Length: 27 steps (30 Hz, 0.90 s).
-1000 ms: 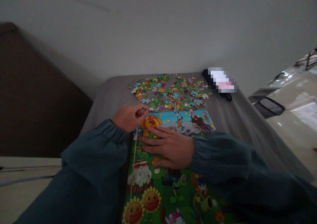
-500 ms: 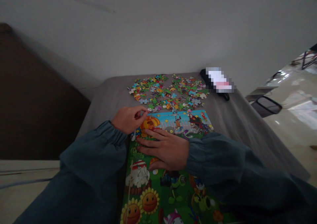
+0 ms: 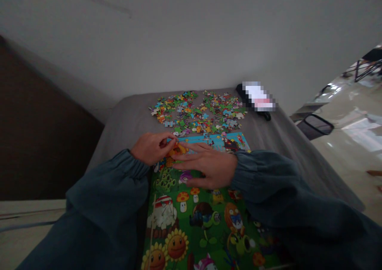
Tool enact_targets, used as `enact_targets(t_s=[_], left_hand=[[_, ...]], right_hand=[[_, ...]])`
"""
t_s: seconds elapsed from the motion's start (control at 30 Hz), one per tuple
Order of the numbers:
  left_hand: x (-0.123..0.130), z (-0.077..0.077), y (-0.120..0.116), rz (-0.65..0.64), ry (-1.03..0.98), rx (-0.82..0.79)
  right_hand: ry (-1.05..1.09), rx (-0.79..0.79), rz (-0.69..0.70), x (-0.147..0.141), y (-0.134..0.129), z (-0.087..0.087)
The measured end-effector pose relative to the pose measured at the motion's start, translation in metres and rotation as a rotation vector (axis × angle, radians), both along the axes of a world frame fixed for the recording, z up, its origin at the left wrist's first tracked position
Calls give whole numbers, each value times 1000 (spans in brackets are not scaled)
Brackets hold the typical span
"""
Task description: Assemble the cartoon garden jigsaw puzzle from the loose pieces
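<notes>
A colourful cartoon puzzle board [image 3: 179, 206] with sunflowers, mushrooms and green plants lies lengthwise in front of me. At its far left corner my left hand [image 3: 153, 147] has thumb and forefinger pinched together; whatever is between them is too small to make out. My right hand [image 3: 209, 164] lies palm down over the upper part of the board, fingers stretched toward the left hand, covering part of the picture. Beyond the board's blue far edge, loose jigsaw pieces [image 3: 191, 113] are spread out.
Grey cloth [image 3: 119, 115] covers the surface under the board. A phone [image 3: 258, 97] with a lit, blurred screen lies on a black object at the far right. A wall [image 3: 179, 39] rises behind; a dark brown panel [image 3: 38, 142] stands left. Shiny floor [image 3: 352, 154] shows at right.
My right hand has slid up the board, away from me, uncovering mushrooms and other figures. My left hand stays pinched at the far left corner. The view has shifted slightly.
</notes>
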State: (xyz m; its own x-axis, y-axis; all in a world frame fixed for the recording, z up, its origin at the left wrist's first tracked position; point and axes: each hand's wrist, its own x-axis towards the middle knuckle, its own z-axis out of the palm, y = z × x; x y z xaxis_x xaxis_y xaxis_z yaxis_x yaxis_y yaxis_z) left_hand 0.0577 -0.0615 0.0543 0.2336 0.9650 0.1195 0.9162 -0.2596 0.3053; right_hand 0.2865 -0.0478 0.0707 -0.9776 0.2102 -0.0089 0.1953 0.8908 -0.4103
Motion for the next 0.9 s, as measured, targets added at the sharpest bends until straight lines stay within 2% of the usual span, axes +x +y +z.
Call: enact_targets(t_s=[0.2, 0.47, 0.77, 0.9], left_hand=[[1, 0, 0, -10, 16, -1], [0, -1, 0, -17, 10, -2], [0, 0, 0, -25, 8, -12], [-1, 0, 2, -16, 15, -20]], right_hand=[[-19, 6, 83, -9, -16, -15], [-49, 22, 78, -9, -16, -13], [-17, 60, 70, -11, -19, -19], [18, 61, 70, -12, -14, -13]])
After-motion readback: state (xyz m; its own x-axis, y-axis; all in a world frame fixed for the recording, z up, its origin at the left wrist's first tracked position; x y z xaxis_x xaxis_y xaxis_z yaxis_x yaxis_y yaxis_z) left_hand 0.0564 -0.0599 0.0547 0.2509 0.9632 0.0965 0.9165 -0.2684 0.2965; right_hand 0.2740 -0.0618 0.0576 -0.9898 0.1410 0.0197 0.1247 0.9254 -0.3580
